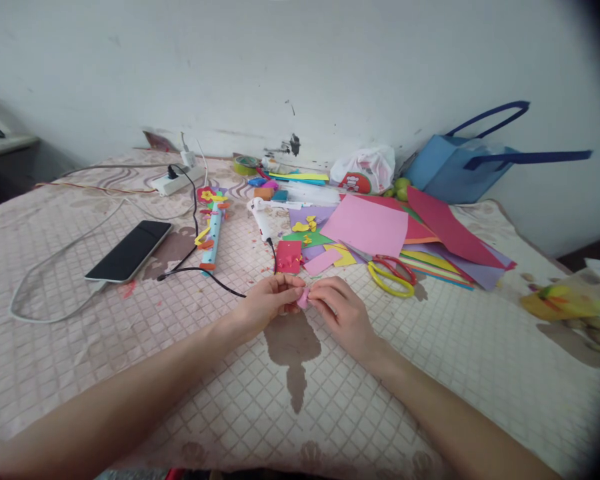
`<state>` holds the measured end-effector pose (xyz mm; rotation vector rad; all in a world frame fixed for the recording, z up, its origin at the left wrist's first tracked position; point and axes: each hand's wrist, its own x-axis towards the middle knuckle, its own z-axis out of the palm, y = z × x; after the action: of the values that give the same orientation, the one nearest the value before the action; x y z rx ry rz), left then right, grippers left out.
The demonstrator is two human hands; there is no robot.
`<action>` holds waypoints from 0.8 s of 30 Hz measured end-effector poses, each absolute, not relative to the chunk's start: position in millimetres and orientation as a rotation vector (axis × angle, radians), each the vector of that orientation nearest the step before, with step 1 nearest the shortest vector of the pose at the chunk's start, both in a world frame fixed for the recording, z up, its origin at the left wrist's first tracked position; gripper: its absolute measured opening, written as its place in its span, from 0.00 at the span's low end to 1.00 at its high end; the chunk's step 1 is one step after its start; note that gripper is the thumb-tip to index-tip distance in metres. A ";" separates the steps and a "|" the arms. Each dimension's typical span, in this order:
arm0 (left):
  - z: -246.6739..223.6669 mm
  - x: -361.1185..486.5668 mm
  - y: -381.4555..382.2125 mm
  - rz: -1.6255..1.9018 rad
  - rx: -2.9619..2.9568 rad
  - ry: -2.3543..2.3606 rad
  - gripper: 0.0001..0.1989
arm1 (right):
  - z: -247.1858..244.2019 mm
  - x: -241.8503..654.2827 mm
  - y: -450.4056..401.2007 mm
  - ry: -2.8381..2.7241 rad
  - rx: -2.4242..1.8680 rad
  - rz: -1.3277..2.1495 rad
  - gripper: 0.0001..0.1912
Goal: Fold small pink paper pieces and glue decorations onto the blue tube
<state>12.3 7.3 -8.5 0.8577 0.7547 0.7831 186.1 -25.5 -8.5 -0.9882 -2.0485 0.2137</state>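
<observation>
A small piece of pink paper or foam (303, 299) is pinched between my two hands above the tablecloth. My left hand (273, 297) grips its left side with thumb and fingers. From the right, the fingertips of my right hand (344, 312) close on the same piece. Just beyond them lie a red square (289, 256) with small scraps on it and a pink strip (323, 262). A white glue gun (261, 219) rests behind, its black cord running past my left hand. Scissors with yellow and red handles (393, 275) lie to the right.
Coloured sheets (367, 227) are piled at the right, before a blue bag (460, 170). A decorated light-blue strip (211, 237), a phone (130, 251) on a white cable and a power strip (177, 180) occupy the left. A white plastic bag (364, 170) stands by the wall.
</observation>
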 end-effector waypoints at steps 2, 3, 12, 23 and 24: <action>-9.4 12.7 7.4 0.789 0.839 0.749 0.14 | -8.3 185.7 -25.8 -2.050 -0.996 0.211 0.06; -9.8 12.9 7.4 0.796 0.830 0.746 0.14 | -8.2 185.6 -25.9 -2.052 -0.997 0.207 0.06; -6.8 14.2 5.7 0.794 0.808 0.717 0.15 | -7.1 185.6 -27.1 -2.040 -0.985 0.222 0.06; -3.6 13.6 4.2 0.746 0.774 0.685 0.15 | -8.9 186.1 -26.6 -2.032 -0.964 0.264 0.08; -3.7 13.6 4.3 0.744 0.773 0.677 0.15 | -8.7 186.1 -26.7 -2.038 -0.966 0.261 0.08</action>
<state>13.6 4.3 -3.7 0.7731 0.6766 0.7442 186.1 -26.7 -8.7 -0.9656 -2.0382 0.2608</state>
